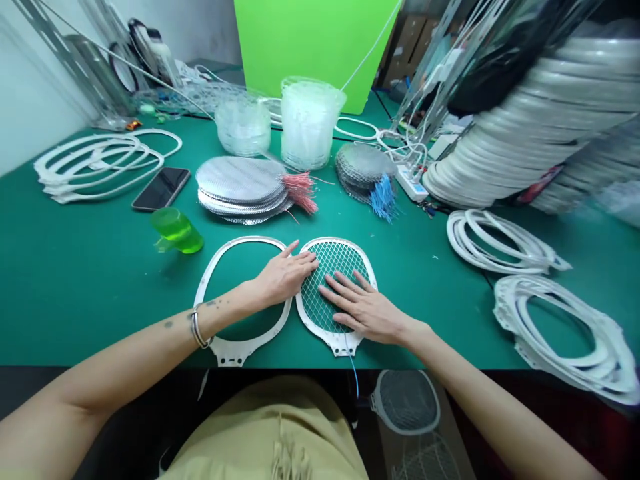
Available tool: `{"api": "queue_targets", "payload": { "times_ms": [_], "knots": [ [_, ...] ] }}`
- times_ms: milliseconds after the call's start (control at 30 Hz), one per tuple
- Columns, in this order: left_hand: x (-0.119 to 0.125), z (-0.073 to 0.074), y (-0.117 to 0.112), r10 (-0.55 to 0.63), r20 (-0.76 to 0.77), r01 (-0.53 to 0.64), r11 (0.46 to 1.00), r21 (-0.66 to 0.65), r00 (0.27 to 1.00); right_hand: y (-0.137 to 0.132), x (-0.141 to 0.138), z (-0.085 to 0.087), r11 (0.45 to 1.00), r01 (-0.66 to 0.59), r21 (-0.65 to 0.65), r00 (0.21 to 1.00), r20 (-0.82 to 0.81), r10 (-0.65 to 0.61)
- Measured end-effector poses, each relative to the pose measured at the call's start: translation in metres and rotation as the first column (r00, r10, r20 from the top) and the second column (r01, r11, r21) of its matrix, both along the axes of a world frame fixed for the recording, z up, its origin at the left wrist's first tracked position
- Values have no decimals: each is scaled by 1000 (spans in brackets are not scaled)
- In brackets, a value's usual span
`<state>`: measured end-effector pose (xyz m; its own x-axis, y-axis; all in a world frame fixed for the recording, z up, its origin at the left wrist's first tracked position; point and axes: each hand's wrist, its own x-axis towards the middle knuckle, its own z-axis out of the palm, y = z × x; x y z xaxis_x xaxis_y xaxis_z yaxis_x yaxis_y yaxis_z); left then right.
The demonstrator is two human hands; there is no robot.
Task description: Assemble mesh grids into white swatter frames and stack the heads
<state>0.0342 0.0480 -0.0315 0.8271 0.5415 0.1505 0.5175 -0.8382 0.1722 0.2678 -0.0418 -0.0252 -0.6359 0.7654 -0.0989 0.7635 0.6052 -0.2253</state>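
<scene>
Left hand [283,279] is resting flat across the rim of an empty white racket frame [204,290] and onto a meshed racket frame [316,313], right hand [367,310] is lying on that mesh, fingers [345,293] released on both, frames sitting side by side at the tabletop's [100,313] front edge.

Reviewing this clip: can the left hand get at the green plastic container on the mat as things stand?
Probably yes. The left hand lies flat on the white racket frame, and the green plastic container sits up and to its left on the green mat. Only the frame's rim lies between them, and it looks low.
</scene>
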Motion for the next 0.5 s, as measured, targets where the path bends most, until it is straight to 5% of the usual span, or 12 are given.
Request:
{"api": "queue_targets", "payload": {
  "times_ms": [67, 233, 333, 500],
  "knots": [
    [1, 8, -22, -35, 110, 37, 999, -20, 993, -1, -1, -10, 999, -41, -19, 997, 61, 42],
    [14, 6, -111, -387, 260, 395, 918, 23, 885, -1, 0, -8, 997, -53, -50, 993, 102, 58],
    [18, -8, -142, -386, 367, 371, 922, 114, 846, 2, 1, -1, 996, -44, -75, 995, 86, 50],
    [10, -13, -144, -322, 469, 298, 946, 127, 822, 3, 4, -2, 996, -84, 29, 996, 17, 83]
  ]
}}
